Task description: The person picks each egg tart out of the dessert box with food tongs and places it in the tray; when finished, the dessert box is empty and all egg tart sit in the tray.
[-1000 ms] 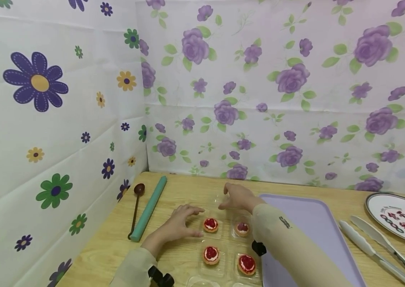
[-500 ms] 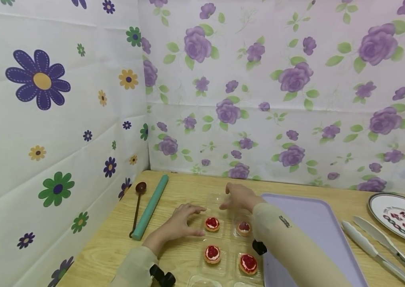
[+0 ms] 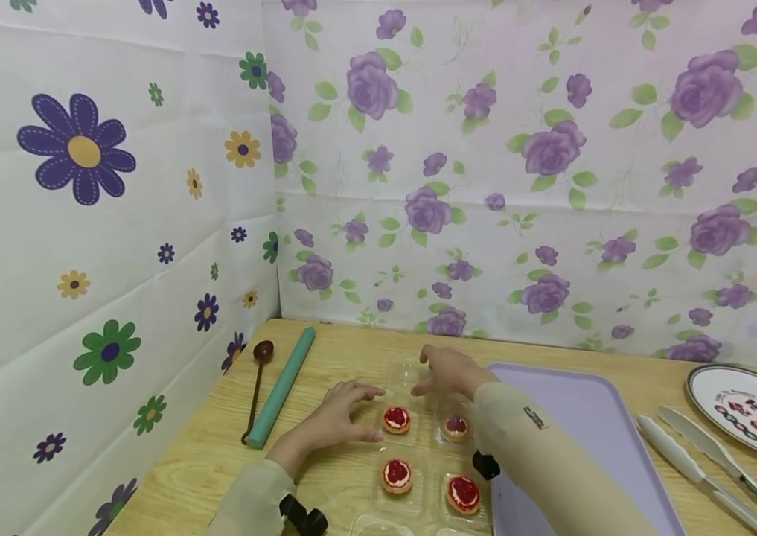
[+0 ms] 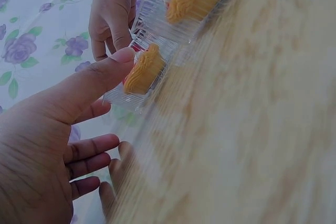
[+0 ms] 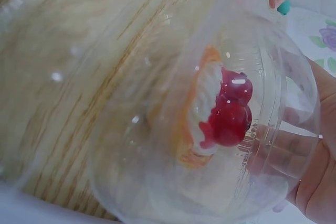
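Observation:
My left hand [image 3: 331,418] is spread beside the back left berry tart [image 3: 396,420], which sits in a clear plastic box. In the left wrist view its thumb overlaps that box's edge; I cannot tell whether they touch. My right hand [image 3: 450,370] hovers at the back right tart [image 3: 455,427], its thumb and forefinger bent and apart. Through a clear domed lid [image 5: 121,171] in the right wrist view show this tart's red berries [image 5: 233,116] and part of the hand. Nearer stand two more boxed tarts, one left [image 3: 396,476] and one right [image 3: 464,494].
Right of the boxes lies a lilac tray [image 3: 572,402], partly under my right forearm. Beyond it are metal tongs [image 3: 706,484] and a white patterned plate [image 3: 746,413]. At left lie a teal rolling pin [image 3: 282,387] and a dark brown spoon [image 3: 262,353].

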A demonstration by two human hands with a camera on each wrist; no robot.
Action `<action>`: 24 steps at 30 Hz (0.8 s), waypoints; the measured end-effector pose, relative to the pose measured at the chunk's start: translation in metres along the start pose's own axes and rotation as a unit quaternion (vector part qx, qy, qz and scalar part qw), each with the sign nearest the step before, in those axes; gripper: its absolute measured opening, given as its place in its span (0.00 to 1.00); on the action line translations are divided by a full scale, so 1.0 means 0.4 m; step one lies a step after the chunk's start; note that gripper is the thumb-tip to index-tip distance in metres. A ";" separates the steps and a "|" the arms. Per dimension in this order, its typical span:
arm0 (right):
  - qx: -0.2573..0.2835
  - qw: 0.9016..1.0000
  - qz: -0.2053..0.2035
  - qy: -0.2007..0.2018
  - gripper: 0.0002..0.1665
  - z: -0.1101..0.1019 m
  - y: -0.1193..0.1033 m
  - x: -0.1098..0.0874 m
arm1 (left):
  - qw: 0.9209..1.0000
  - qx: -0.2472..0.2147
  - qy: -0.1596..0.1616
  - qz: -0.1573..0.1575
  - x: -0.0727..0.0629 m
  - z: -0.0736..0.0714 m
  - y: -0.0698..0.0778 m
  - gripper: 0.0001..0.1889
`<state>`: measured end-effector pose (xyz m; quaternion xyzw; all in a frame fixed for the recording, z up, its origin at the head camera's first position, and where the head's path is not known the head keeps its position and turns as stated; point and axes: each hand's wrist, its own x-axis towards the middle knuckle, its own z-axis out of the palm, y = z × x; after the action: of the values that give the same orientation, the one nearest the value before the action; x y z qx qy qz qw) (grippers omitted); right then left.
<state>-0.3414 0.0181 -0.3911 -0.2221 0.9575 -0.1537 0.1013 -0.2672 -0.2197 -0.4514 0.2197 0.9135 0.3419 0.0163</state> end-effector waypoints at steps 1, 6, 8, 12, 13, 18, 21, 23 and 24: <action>0.000 1.000 0.000 0.000 0.37 0.001 0.000 0.000 | 1.000 -0.001 0.000 0.000 0.000 0.000 0.001 0.38; -0.003 1.000 0.000 -0.001 0.36 0.001 -0.003 -0.002 | 1.000 -0.001 0.001 0.002 -0.001 0.001 0.000 0.39; -0.003 1.000 0.000 -0.002 0.36 0.001 -0.004 -0.003 | 1.000 -0.001 0.001 0.004 -0.001 0.001 0.000 0.39; -0.009 1.000 0.000 -0.001 0.36 0.002 -0.005 -0.001 | 1.000 0.003 0.002 0.006 -0.001 0.002 -0.001 0.39; -0.011 1.000 0.001 0.000 0.36 0.003 -0.005 0.000 | 1.000 0.004 0.002 0.007 -0.001 0.002 -0.001 0.39; -0.015 1.000 0.005 0.000 0.36 0.005 -0.004 0.000 | 1.000 0.004 0.001 0.009 0.000 0.003 -0.002 0.39; -0.014 1.000 0.005 -0.001 0.35 0.006 -0.005 -0.001 | 1.000 0.003 0.000 0.010 0.000 0.002 -0.001 0.38; -0.012 1.000 0.004 -0.001 0.35 0.005 -0.007 -0.001 | 1.000 0.002 0.000 0.009 -0.001 0.001 -0.001 0.38; -0.012 1.000 0.003 -0.001 0.35 0.005 -0.007 -0.001 | 1.000 0.002 0.000 0.009 -0.001 0.001 -0.001 0.38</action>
<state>-0.3395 0.0154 -0.3921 -0.2204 0.9598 -0.1417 0.1003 -0.2668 -0.2198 -0.4519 0.2280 0.9122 0.3401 0.0125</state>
